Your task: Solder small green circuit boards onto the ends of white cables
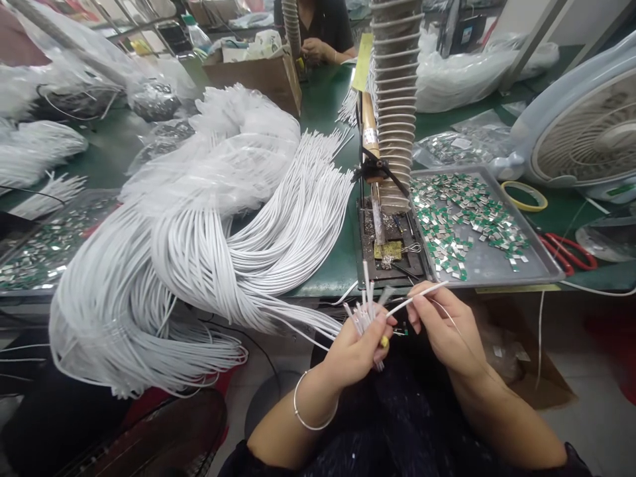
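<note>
My left hand (360,344) is closed around a small bunch of white cable ends (366,308), which point up and away from me. A yellow bit shows at its fingers, too small to name. My right hand (442,324) pinches one white cable (417,298) whose near end runs to the left fingertips. A thin wire (450,318) trails over the right hand. Just beyond both hands stands a soldering iron (378,212), held tip down over a dirty tray with a yellow sponge (387,250).
A large bundle of white cables (199,258), partly in clear plastic, covers the bench's left side. On the right are a metal tray (484,265) of small green-and-silver boards, yellow tape (524,197), red-handled scissors (569,255) and a fan (591,126). A ribbed hose (396,99) hangs mid-bench. Another person's hands (320,52) show beyond.
</note>
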The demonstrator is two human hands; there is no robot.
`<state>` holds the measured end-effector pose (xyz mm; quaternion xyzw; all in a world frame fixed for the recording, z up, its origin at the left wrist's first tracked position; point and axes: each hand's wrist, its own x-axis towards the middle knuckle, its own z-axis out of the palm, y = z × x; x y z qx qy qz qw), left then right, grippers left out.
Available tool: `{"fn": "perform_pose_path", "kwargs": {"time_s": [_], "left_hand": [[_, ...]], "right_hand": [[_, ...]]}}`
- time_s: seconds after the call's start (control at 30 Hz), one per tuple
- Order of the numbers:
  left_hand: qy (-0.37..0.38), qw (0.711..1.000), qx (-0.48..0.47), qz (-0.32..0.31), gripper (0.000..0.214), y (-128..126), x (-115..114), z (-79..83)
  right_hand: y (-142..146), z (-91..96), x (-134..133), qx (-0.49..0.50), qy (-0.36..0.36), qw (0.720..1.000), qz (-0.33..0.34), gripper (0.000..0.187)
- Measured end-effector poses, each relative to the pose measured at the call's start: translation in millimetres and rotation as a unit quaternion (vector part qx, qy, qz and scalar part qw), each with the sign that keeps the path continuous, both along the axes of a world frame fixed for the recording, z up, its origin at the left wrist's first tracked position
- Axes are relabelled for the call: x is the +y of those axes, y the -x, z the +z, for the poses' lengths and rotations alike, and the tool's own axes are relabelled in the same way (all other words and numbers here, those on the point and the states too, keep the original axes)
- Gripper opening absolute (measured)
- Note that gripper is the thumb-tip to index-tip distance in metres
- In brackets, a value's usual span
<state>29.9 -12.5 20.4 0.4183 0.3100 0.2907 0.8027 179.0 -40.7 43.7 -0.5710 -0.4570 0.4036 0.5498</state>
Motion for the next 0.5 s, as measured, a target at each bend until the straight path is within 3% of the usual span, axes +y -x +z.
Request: {"fn": "perform_pose_path", "kwargs": {"time_s": [0.17, 0.37, 0.5], "left_hand": [[-0.041, 0.995, 0.064, 0.070, 0.039, -1.2, -1.6, 4.3], [-0.116, 0.987, 0.099, 0.047, 0.040, -0.5, -3.9, 7.9], [-0.140, 0.983, 0.118, -0.018, 0.043, 1.9, -1.3, 4.6]], "right_hand": [[-4.5, -1.5, -3.1, -0.031, -0.016, 0.999, -0.022, 0.010], [-1.6, 8.9, -5.8, -0.177, -0.049, 0.962, 0.203, 0.014], [1.2, 7.5, -6.4, -0.206, -0.086, 0.963, 0.154, 0.008]]}}
